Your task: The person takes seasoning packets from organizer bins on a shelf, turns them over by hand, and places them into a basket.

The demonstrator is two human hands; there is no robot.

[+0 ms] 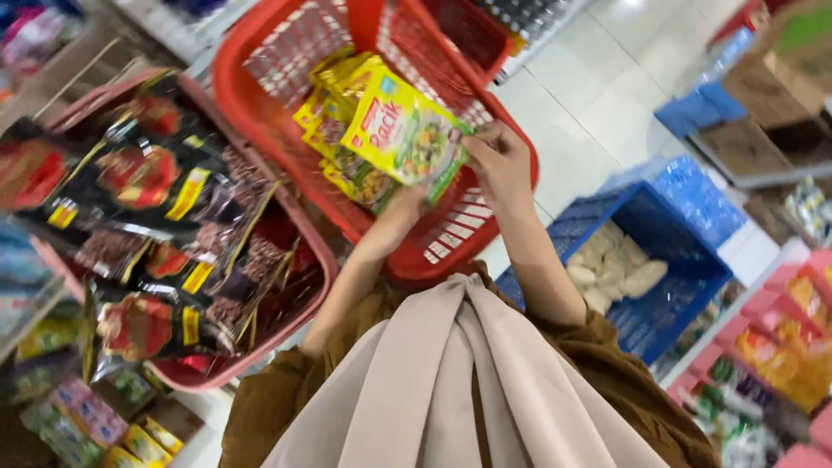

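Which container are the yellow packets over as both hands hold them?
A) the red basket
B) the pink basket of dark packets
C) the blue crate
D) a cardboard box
A: the left hand and right hand grip the yellow packets above the red basket, where more yellow packets lie.

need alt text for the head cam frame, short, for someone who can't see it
Both hands hold a stack of yellow seasoning packets over a red plastic basket: the left hand underneath, the right hand gripping the stack's right edge. A pink basket of dark snack packets sits to the left, and a blue crate of pale pieces to the right.
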